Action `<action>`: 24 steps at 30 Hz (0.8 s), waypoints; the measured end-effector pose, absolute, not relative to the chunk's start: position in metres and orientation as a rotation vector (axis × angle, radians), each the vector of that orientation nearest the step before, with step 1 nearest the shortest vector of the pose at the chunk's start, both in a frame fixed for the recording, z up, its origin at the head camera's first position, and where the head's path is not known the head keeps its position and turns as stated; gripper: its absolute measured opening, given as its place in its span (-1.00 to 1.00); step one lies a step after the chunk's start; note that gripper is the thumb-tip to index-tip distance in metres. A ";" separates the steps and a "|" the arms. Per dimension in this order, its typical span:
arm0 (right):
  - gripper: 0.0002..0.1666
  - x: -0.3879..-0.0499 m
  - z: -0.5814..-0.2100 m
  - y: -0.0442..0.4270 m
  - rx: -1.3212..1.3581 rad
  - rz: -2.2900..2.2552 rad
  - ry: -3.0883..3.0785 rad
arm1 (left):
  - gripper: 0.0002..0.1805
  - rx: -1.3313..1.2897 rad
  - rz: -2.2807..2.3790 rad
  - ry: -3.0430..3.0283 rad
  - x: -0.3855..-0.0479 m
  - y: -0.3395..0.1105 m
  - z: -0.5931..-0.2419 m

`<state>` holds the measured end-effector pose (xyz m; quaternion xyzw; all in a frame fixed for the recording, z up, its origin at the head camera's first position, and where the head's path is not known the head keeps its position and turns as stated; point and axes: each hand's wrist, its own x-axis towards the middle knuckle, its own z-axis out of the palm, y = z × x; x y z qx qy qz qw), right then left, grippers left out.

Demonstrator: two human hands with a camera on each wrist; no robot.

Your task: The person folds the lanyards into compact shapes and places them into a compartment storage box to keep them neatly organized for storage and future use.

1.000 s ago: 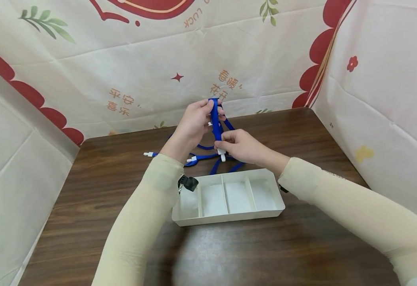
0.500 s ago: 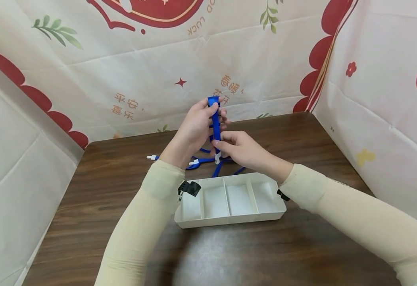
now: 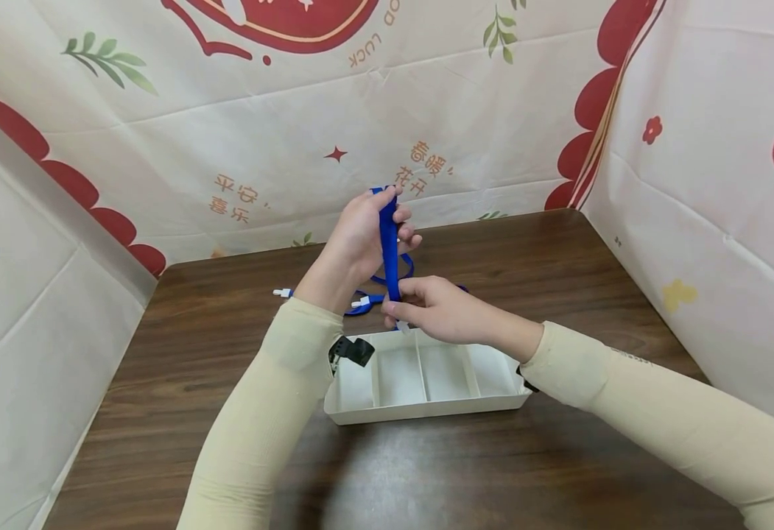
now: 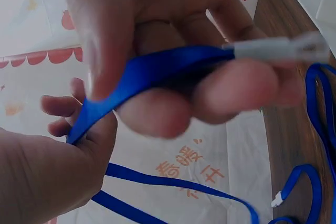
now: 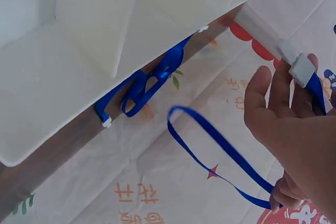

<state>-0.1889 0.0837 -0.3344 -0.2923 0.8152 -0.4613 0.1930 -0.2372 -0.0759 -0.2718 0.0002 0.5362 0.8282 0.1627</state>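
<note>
A blue strap point(image 3: 389, 243) stretches between both hands above the far part of the table. Its upper part is pinched by the left hand point(image 3: 360, 232), whose other fingers are loosely bent. The right hand point(image 3: 446, 313) grips the lower end between thumb and fingers, beside a white clip point(image 3: 403, 326) over the tray's back edge. In the left wrist view the right hand point(image 4: 173, 9) is close, with the clip point(image 4: 262, 50) sticking out past its fingers. From the left hand point(image 5: 289, 192) a strap loop point(image 5: 215, 135) hangs in the right wrist view.
A white tray point(image 3: 426, 408) with four-sided compartments stands on the brown table point(image 3: 194, 383), in front of the hands. More blue straps point(image 3: 360, 309) with white clips point(image 3: 282, 293) lie behind it. Printed cloth point(image 3: 294, 125) covers the walls at the back and sides.
The right hand has moved down towards the tray with the clip end, so more strap shows between the hands. The left hand has shifted slightly left, still holding the strap.
</note>
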 end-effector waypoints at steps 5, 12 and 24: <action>-0.70 -0.191 -0.330 0.083 -0.724 -1.471 2.266 | -0.81 0.049 2.357 1.514 -0.233 -0.073 -0.269; -0.67 -0.191 -0.319 0.080 -0.445 -1.832 2.003 | -0.76 0.134 2.303 1.570 -0.229 -0.067 -0.269; -0.62 -0.179 -0.332 0.079 -0.475 -1.708 2.033 | -0.88 0.008 2.449 1.555 -0.234 -0.067 -0.270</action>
